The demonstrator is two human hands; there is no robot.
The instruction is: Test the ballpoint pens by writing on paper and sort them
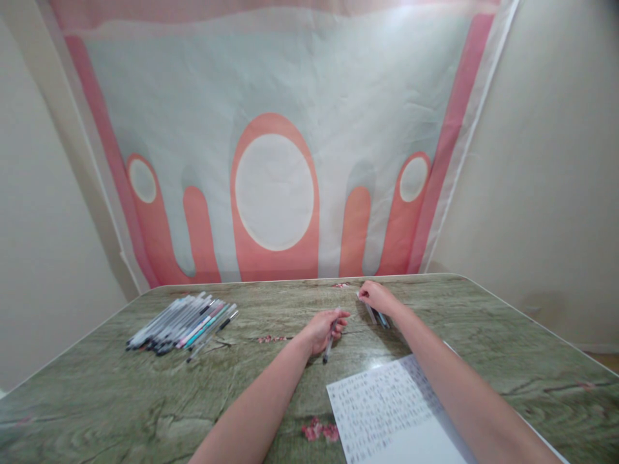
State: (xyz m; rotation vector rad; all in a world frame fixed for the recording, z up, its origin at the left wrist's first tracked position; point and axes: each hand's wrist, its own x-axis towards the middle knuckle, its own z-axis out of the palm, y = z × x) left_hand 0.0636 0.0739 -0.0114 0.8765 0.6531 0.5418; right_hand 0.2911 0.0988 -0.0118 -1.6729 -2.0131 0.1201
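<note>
Near the middle of the table, my left hand [325, 330] is closed around a clear pen [328, 352], its dark tip pointing down toward the tabletop. Farther back and to the right, my right hand [380, 298] has its fingers pinched at the far end of a light-coloured pen [371, 314]. A few more pens [383, 320] lie close beside that one, partly hidden under my hand and wrist. Below my forearms rests a white sheet of paper [406, 444] covered in rows of small handwriting, its right side overlapped by my right arm.
A large heap of pens [193, 322], mostly clear with several coloured ones, lies on the left of the table. The wood-patterned tabletop [120, 399] carries printed pink blossoms. Behind its far edge hangs a pink and grey cloth [333, 84], with pale walls on both sides.
</note>
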